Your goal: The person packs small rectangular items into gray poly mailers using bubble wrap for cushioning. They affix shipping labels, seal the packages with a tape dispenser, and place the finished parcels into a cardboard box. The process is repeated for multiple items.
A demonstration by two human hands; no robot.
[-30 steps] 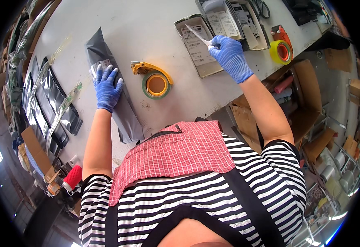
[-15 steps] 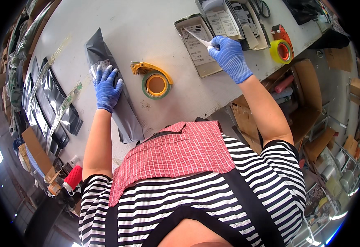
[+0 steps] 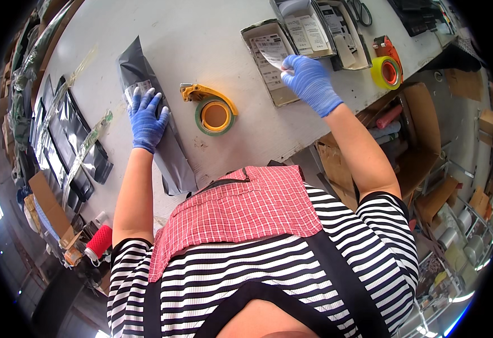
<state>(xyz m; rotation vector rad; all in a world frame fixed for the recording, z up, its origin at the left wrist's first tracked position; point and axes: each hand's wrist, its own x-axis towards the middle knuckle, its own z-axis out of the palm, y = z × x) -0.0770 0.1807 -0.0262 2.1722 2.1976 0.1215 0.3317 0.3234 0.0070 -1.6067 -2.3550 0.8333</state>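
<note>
Under my left hand [image 3: 148, 122], in a blue glove, lies a long grey plastic mailing bag [image 3: 174, 160]. The fingers are spread flat on it, partly covering a white printed label [image 3: 139, 87]. My right hand [image 3: 310, 83], also gloved, pinches the edge of a white printed label sheet [image 3: 272, 49]. That sheet is lifted and curled above a shallow open box [image 3: 286, 99], where more printed labels [image 3: 268, 73] lie. Between my hands a yellow tape dispenser [image 3: 217, 114] with a green-edged roll rests on the table.
Two more open boxes [image 3: 332, 52] of printed papers stand beside the first, with scissors [image 3: 362, 12] behind. An orange dispenser with yellow tape [image 3: 386, 72] sits near the table's right edge. Black plastic packages [image 3: 77, 132] lie at left. A cardboard carton [image 3: 422, 121] stands below the right edge.
My right hand has drawn back slightly toward me, pulling the label sheet's edge, which now curves more. My left hand stays flat on the grey bag.
</note>
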